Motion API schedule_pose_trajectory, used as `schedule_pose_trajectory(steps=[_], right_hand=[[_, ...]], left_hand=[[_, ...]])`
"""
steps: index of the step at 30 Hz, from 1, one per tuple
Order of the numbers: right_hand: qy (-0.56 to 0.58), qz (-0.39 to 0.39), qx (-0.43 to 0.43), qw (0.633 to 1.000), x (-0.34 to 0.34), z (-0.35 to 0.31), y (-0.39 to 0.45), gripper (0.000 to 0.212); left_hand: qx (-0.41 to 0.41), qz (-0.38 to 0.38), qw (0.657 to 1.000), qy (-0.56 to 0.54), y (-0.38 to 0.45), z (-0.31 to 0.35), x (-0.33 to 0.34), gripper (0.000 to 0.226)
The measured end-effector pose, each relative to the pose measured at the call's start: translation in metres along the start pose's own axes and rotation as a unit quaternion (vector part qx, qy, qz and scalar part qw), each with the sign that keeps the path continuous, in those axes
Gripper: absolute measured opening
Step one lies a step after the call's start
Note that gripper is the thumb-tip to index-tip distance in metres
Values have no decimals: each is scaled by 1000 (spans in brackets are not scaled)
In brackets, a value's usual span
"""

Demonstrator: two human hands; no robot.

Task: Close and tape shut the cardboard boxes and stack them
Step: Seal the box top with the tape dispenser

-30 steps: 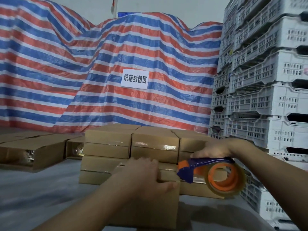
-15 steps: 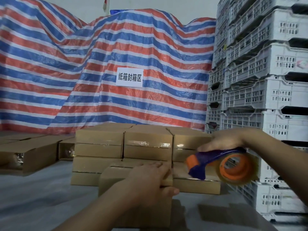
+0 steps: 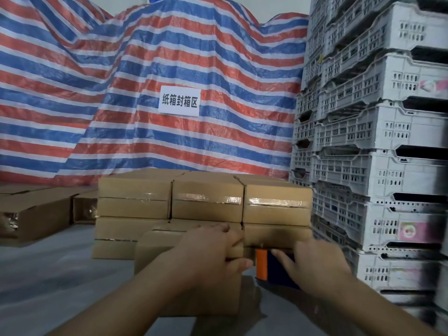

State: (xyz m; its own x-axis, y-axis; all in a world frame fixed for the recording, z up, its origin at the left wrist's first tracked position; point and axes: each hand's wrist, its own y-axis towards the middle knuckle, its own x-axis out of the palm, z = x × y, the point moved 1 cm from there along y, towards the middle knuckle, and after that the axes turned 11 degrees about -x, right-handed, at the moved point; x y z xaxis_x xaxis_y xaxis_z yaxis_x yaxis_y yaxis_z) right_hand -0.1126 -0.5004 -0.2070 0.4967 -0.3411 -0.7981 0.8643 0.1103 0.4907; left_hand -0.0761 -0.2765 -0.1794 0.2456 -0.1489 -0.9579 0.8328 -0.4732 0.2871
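A small closed cardboard box (image 3: 162,253) stands on the grey surface right in front of me. My left hand (image 3: 213,248) grips its top right edge, fingers over the top and thumb on the near side. Just to its right, an orange and blue tape dispenser (image 3: 263,265) sits low beside the box. My right hand (image 3: 312,265) lies over the dispenser and holds it from above, covering most of it; the hand is blurred. Behind stands a stack of taped boxes (image 3: 206,190), two layers high and three across.
Open cardboard boxes (image 3: 36,209) lie on the left. A tall pile of white plastic crates (image 3: 375,166) stands close on the right. A red, white and blue striped tarp (image 3: 121,69) with a white paper sign (image 3: 179,100) fills the background.
My right hand has come down with the tape dispenser from the height of the box top to the surface beside the box. My left hand has stayed on the box.
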Motion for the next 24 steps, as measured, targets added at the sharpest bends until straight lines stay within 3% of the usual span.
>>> schedule_pose_trajectory(steps=[8, 10, 11, 12, 13, 15, 17, 19, 24], right_hand=[[43, -55, 57, 996, -3, -11, -19, 69], [74, 10, 55, 996, -17, -15, -9, 80], [154, 59, 53, 985, -25, -17, -1, 82], [284, 95, 54, 953, -33, -22, 9, 77], [426, 114, 62, 895, -40, -29, 21, 67], [656, 103, 109, 740, -48, -51, 43, 52], [771, 58, 155, 615, -46, -78, 53, 54], [813, 26, 184, 553, -40, -101, 51, 64], [850, 20, 205, 485, -25, -107, 38, 62]], left_hand=[[5, -2, 1000, 11, 1, -1, -1, 80], [4, -2, 1000, 10, -1, 1, -2, 88], [0, -2, 1000, 5, -1, 1, -2, 93], [-7, -3, 1000, -1, -2, 2, -2, 100], [-16, -6, 1000, -9, -1, 2, -2, 107], [-27, -14, 999, -17, -1, 2, -4, 116], [-32, -24, 999, -17, -1, 1, -5, 120], [-27, -28, 999, -16, -1, 0, -6, 122], [4, -33, 998, -52, -4, -2, -8, 115]])
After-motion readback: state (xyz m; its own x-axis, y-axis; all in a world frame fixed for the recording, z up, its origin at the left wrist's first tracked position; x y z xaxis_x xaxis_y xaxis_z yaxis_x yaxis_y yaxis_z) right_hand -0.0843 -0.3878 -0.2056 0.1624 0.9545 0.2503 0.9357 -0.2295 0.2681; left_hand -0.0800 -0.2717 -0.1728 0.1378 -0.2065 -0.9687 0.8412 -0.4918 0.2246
